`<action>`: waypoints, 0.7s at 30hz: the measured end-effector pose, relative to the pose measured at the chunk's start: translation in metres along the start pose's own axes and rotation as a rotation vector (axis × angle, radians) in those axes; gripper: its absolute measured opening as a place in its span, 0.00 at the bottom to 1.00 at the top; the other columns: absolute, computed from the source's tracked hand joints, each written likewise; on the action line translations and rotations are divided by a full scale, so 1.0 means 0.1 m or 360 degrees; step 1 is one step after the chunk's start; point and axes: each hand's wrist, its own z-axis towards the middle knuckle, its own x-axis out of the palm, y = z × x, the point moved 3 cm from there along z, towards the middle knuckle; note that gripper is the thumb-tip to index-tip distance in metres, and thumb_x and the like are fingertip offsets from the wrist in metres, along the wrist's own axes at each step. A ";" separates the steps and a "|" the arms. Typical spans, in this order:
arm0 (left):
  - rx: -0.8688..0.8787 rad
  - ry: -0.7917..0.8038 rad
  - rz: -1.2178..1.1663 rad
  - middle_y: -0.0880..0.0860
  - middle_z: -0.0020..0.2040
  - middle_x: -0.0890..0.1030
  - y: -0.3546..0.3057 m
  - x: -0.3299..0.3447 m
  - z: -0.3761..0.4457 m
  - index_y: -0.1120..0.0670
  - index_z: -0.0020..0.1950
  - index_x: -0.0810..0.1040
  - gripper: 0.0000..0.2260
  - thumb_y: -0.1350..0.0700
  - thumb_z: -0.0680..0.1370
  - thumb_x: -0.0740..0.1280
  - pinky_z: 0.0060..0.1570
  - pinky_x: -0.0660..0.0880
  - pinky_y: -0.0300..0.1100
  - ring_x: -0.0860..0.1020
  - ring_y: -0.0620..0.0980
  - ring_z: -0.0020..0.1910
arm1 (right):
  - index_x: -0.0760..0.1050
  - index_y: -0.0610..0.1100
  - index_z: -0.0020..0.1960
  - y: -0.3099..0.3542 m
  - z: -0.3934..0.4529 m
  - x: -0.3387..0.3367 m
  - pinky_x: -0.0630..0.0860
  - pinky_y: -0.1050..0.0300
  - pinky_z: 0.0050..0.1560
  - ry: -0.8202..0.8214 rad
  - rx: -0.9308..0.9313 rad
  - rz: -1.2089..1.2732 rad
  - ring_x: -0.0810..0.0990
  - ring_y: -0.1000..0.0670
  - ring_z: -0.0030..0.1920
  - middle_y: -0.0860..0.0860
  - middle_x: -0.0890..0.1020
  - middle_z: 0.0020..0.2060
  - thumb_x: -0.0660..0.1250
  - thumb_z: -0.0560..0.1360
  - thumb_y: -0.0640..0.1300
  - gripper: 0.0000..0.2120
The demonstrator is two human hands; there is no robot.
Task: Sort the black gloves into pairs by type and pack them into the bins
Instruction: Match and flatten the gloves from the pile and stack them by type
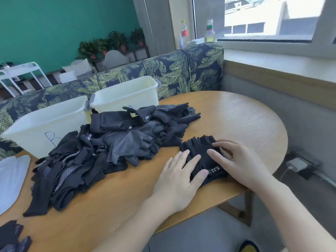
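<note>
Both hands of the person lie on a black fingerless glove (201, 157) near the front edge of the round wooden table (236, 117). Her left hand (179, 176) is flat, fingers straight, pressing the cuff side of the glove; the right hand (238, 160) also rests on it with relaxed fingers, grasping nothing. A white mark "5.11" shows on the glove between the two hands. Left of it lies a big heap of black gloves (101, 148), some with grey dotted palms. Behind the heap stand two cream bins: the bin marked B (36, 128) and a second bin (127, 95) just beside it. Two more dotted gloves (12, 237) lie at the lower left corner.
</note>
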 end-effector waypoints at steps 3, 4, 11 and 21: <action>0.0010 0.0005 -0.0011 0.45 0.84 0.48 -0.22 0.04 0.33 0.39 0.82 0.53 0.31 0.30 0.81 0.42 0.80 0.41 0.45 0.43 0.43 0.82 | 0.80 0.51 0.64 -0.24 0.03 -0.20 0.74 0.55 0.54 -0.0207 0.0167 -0.0049 0.79 0.53 0.60 0.56 0.83 0.58 0.63 0.78 0.64 0.23; 0.0017 0.0009 -0.0013 0.45 0.84 0.49 -0.29 0.06 0.44 0.39 0.82 0.53 0.31 0.30 0.81 0.42 0.80 0.41 0.46 0.43 0.43 0.82 | 0.80 0.50 0.64 -0.32 0.03 -0.26 0.73 0.55 0.53 -0.0278 0.0219 -0.0054 0.79 0.51 0.60 0.54 0.84 0.57 0.63 0.78 0.63 0.23; 0.0037 -0.0039 -0.0022 0.48 0.84 0.53 -0.76 0.20 1.24 0.42 0.82 0.56 0.31 0.31 0.82 0.44 0.80 0.44 0.49 0.47 0.47 0.82 | 0.84 0.48 0.56 -0.81 0.00 -0.56 0.79 0.49 0.53 -0.0687 0.0411 0.0079 0.83 0.48 0.51 0.52 0.86 0.46 0.67 0.78 0.54 0.13; 0.0015 -0.0112 -0.0033 0.50 0.83 0.56 -1.15 0.30 2.04 0.43 0.81 0.60 0.31 0.31 0.82 0.45 0.80 0.46 0.53 0.51 0.49 0.82 | 0.84 0.43 0.55 -1.13 0.02 -0.64 0.72 0.61 0.59 -0.0843 0.0358 0.0045 0.80 0.52 0.56 0.52 0.85 0.51 0.71 0.78 0.44 0.08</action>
